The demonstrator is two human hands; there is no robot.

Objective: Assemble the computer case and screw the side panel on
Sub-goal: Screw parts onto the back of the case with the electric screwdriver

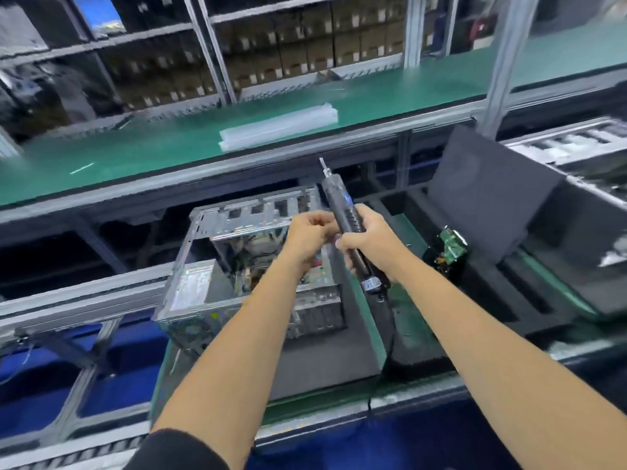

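Green matting is covering the long workbench shelf (390, 93) running across the back, with racks of brown cartons blurring behind it and a flat stack of clear plastic strips (278, 128) lying on it. Below, on the lower line, the computer case (244, 266) is sitting with its open side facing up, bare metal frame and internal wiring showing; no side panel is fitted yet. A dark grey slab (488, 195), possibly that panel, is leaning against the bench well to the right, though the blur is making this hard to confirm. Stiff but thin sheet metal like this is likely flexing and carrying sharp edges, so the case is best taken by its frame rails and any panel by its long edges, kept flat. Above the case, the right hand (373, 242) is gripping the electric screwdriver (342, 212) around its black barrel, bit pointing up and away, cable trailing down. The left hand (310, 237) is curling its fingers just beside the tool's body; whether it is pinching a screw or only touching the driver I cannot tell. A small green circuit part (451, 244) is resting in black foam to the right.
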